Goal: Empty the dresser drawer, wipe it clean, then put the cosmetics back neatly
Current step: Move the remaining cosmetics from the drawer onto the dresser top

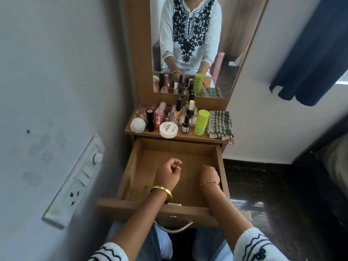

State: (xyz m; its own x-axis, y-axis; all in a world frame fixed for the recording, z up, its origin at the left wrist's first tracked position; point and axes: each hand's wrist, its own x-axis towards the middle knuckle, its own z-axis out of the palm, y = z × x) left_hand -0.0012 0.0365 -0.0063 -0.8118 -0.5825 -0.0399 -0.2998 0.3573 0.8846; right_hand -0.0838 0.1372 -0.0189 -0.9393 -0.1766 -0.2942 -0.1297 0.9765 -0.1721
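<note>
Head: both hands (188, 173) over drawer (135, 166)

drawer (220, 166) open below dresser top (180, 136) | cosmetics (168, 129) left on top | folded cloth (220, 124) right | mirror (190, 44) behind

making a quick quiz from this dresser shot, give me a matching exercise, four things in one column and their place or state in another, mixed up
Things:
1. checked cloth
2. white round tub
3. drawer
4. green bottle

Place or state:
A. pulled open, nothing lying in it
B. folded at the right end of the dresser top
C. front edge of the top, near the middle
D. upright just left of the cloth

Pairs: 1-B, 2-C, 3-A, 4-D
</note>
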